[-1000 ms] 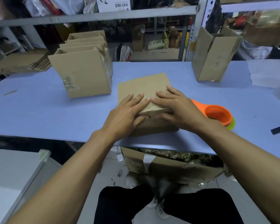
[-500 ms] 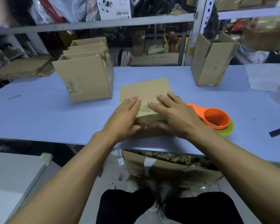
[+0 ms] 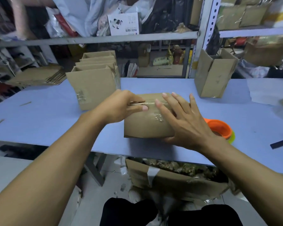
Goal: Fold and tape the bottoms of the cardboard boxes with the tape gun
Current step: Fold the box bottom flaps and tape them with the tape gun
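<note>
Left hand (image 3: pixel 119 106): curled over the upper left edge of the cardboard box (image 3: pixel 145 124), thumb lying along the near face, fingers wrapped over the top edge and hidden behind it. It grips the box there.

Box sits between the two hands on the blue table (image 3: pixel 39 121), near face tilted toward the camera, with scraps of clear tape on it.

Right hand (image 3: pixel 185 121): fingers spread and straight, flat against the right part of the near face; thumb tucked under the lower right corner. The hands are apart, one at each end of the box.

Tape gun (image 3: pixel 219 128): orange, on the table just right of and partly behind the right hand; neither hand touches it.

Counts, left to right:
- Flat cardboard stack (image 3: pixel 38 76), one pile, far left beyond the left hand.
- Upright open boxes (image 3: pixel 95 85), a row just beyond the left hand; about four, the rear ones overlapping.
- One open box (image 3: pixel 214 74) beyond the right hand.
- One dark flat object (image 3: pixel 281 143) far right; kind not discernible.
</note>
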Available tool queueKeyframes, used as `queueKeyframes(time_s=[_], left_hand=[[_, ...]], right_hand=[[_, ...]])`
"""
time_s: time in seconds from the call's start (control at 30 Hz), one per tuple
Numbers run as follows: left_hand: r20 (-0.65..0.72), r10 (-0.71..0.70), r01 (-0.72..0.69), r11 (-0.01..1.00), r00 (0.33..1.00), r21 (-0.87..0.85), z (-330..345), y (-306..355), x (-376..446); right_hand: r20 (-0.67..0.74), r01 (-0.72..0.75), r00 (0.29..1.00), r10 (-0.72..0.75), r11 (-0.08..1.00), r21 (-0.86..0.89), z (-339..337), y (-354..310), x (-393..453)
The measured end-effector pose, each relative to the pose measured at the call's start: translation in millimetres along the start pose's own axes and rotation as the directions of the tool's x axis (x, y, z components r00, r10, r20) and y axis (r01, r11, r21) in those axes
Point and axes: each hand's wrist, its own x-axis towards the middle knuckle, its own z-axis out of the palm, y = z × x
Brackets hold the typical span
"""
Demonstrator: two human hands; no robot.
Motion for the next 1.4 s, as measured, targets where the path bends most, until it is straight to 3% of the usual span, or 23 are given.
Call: queueKeyframes(time_s=[0.07, 0.17, 0.23, 0.3, 0.33, 0.4, 0.53, 0.6, 0.67, 0.73, 0.87, 1.3, 1.4], left_hand=[[-0.030, -0.012, 0.008, 0.993, 0.999, -0.121, -3.3, 0.4, 1.9], [-0.274, -0.187, 0.048, 0.894, 0.943, -0.446, -1.6, -3.3, -4.4], [-0.308, -0.361, 0.155, 0.832, 0.881, -0.533, 6.3, -13.4, -10.0], [-0.155, -0.445, 0.273, 0.751, 0.882, -0.601, 20.9, -18.9, -19.0], [-0.082, -0.442, 0.283, 0.694, 0.893, -0.662, 28.7, -17.9, -22.5], [-0.068, -0.380, 0.189, 0.599, 0.923, -0.779, 39.2, -12.1, -25.7], [-0.224, -0.399, 0.068, 0.599, 0.889, -0.797, 37.5, -11.0, -29.7], [-0.285, -0.426, 0.053, 0.628, 0.859, -0.777, 32.4, -14.0, -34.9], [-0.364, -0.486, 0.058, 0.658, 0.795, -0.750, 30.8, -19.9, -43.6], [-0.414, -0.545, 0.129, 0.704, 0.729, -0.698, 38.4, -33.5, -56.4], [-0.390, -0.636, 0.312, 0.713, 0.666, -0.628, 77.2, -67.2, -92.5], [-0.436, -0.729, 0.492, 0.680, 0.527, -0.544, 58.4, -176.5, -95.0], [-0.437, -0.731, 0.484, 0.677, 0.524, -0.554, 50.7, -203.6, -83.7]], right_hand=[[-0.016, -0.028, 0.999, 0.028, 1.000, 0.006, -3.8, -0.6, 2.6], [-0.033, -0.250, 0.964, 0.265, 0.940, 0.232, -10.3, 11.6, 1.8], [0.015, -0.420, 0.870, 0.494, 0.723, 0.549, -16.8, 20.7, 0.2], [0.132, -0.448, 0.784, 0.606, 0.406, 0.797, -21.2, 23.3, -1.1], [0.162, -0.409, 0.783, 0.601, 0.299, 0.862, -21.9, 23.0, -2.2], [0.182, -0.344, 0.825, 0.535, 0.219, 0.913, -22.2, 18.2, -2.6], [0.230, -0.349, 0.855, 0.465, 0.187, 0.918, -16.6, 16.0, 6.4], [0.220, -0.365, 0.860, 0.461, 0.253, 0.896, -9.7, 17.0, 13.6], [0.218, -0.402, 0.853, 0.474, 0.329, 0.855, -0.7, 10.9, 19.4], [0.238, -0.412, 0.856, 0.459, 0.327, 0.850, 12.6, -5.5, 20.9], [0.309, -0.457, 0.870, 0.385, 0.389, 0.800, 46.0, -48.2, 14.5], [0.325, -0.443, 0.892, 0.315, 0.459, 0.770, 113.3, -100.5, 121.4], [0.324, -0.436, 0.896, 0.305, 0.458, 0.775, 130.7, -105.2, 146.2]])
